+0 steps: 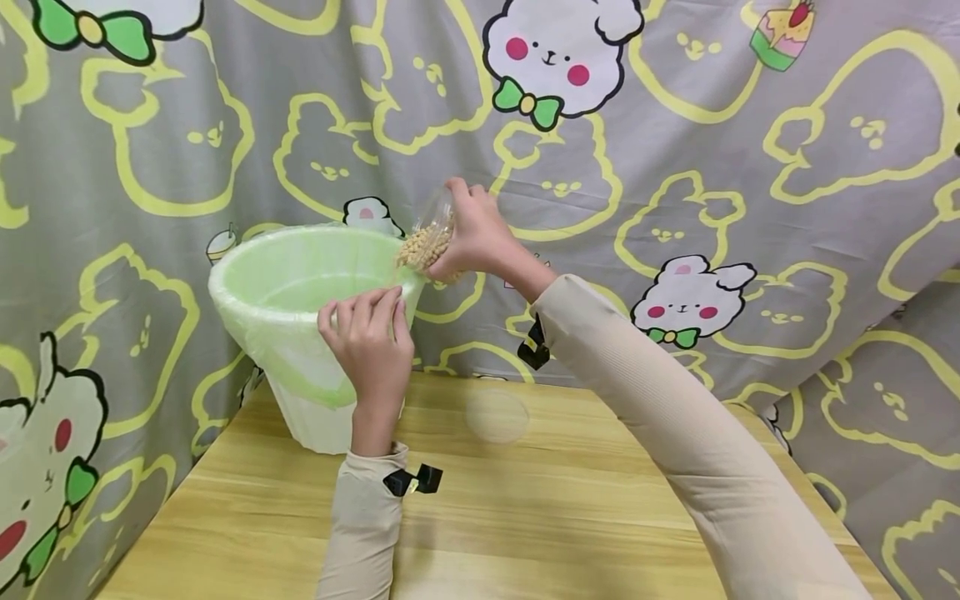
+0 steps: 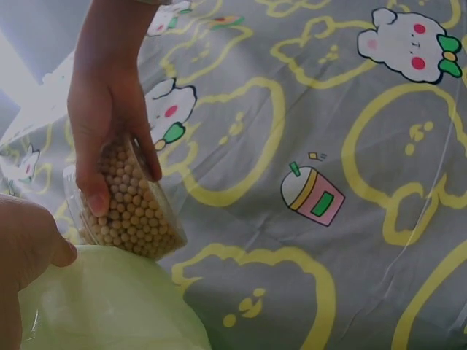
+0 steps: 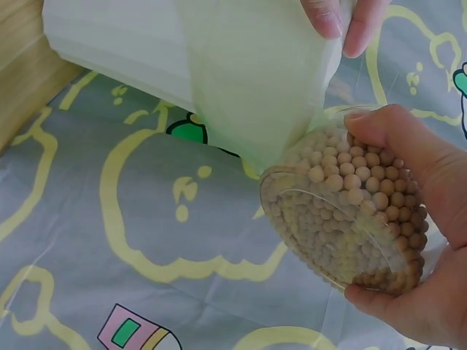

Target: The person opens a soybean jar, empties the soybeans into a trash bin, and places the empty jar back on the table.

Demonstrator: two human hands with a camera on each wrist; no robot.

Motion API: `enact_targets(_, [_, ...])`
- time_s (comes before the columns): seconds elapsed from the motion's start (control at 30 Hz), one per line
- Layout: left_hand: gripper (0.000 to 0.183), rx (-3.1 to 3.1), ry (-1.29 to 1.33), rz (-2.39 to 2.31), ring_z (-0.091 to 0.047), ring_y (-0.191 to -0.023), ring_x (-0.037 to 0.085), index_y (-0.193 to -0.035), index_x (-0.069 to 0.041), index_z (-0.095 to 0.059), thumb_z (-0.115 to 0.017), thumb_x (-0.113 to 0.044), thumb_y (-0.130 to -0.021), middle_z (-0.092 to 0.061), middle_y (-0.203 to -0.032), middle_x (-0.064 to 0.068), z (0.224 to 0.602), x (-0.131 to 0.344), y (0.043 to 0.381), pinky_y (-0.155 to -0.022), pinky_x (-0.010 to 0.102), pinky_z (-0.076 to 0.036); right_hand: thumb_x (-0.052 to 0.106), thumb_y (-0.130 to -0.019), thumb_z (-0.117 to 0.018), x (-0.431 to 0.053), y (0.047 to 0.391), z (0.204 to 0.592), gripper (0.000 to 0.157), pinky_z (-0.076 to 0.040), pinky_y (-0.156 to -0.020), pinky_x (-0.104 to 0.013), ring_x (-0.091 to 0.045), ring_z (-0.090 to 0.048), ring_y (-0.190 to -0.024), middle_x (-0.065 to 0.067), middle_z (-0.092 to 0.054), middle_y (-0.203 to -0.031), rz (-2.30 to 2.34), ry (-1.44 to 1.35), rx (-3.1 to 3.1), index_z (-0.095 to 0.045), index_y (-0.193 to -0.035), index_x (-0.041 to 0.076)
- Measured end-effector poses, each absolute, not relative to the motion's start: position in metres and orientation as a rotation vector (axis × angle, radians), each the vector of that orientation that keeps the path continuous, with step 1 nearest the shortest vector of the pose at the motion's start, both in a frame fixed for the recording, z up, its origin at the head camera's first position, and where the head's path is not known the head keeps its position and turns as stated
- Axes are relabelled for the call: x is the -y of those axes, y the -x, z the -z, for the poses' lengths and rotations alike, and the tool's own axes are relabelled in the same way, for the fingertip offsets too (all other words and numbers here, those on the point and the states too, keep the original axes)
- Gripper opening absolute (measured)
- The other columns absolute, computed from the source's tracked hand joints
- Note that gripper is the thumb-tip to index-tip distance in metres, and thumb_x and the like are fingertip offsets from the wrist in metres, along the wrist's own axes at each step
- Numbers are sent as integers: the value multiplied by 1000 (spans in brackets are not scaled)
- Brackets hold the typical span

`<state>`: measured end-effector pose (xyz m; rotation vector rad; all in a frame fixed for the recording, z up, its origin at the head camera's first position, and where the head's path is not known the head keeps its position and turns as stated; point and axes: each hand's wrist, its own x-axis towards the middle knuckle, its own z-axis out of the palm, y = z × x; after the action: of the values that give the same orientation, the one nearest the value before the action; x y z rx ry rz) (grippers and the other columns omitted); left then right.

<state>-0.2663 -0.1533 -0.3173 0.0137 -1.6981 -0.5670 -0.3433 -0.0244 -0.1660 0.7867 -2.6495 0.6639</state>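
A white bin [image 1: 300, 417] lined with a thin light-green plastic bag [image 1: 307, 258] stands on the table. My left hand [image 1: 372, 342] grips its near right rim, fingers bent over the bag's edge. In my right hand [image 1: 480, 233] is a clear plastic jar [image 3: 339, 240] of round, pale yellow soybeans [image 2: 135, 211]. The jar is tipped on its side, its mouth over the bin's right rim. Beans crowd toward the mouth in the head view. The bottom of the bin's inside is hidden.
A clear round lid [image 1: 497, 417] lies on the wooden table [image 1: 540, 517], right of the bin. A grey cartoon-print curtain [image 1: 690, 225] hangs close behind the bin and along both sides.
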Motion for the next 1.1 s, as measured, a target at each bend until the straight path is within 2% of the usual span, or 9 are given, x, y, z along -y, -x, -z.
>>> enact_targets(0.5, [15,1688,-9,568,-61,-98,36,-104,-4,-78,-70,-12,-95,-76,-102,14,318,153,268,-108,56,-30,33,-55,-99,24,342,163,121,-49,-103,-43,-33,-44,-132,-19,-47,-142,-506,-817,2655,-31,-154,13])
enact_targets(0.8, [15,1682,-10,566,-60,-98,37,-105,-4,-78,-71,-11,-94,-76,-102,15,318,153,268,-107,56,-30,35,-55,-99,26,344,161,126,-46,-110,-42,-33,-39,-140,-18,-43,-150,-441,-827,2657,-28,-157,13])
enact_targets(1.1, [15,1686,-12,563,-60,-98,37,-105,-4,-78,-71,-12,-94,-76,-102,15,319,153,269,-108,56,-30,32,-55,-99,28,344,159,126,-45,-109,-42,-33,-39,-139,-19,-41,-149,-392,-854,2656,-28,-157,12])
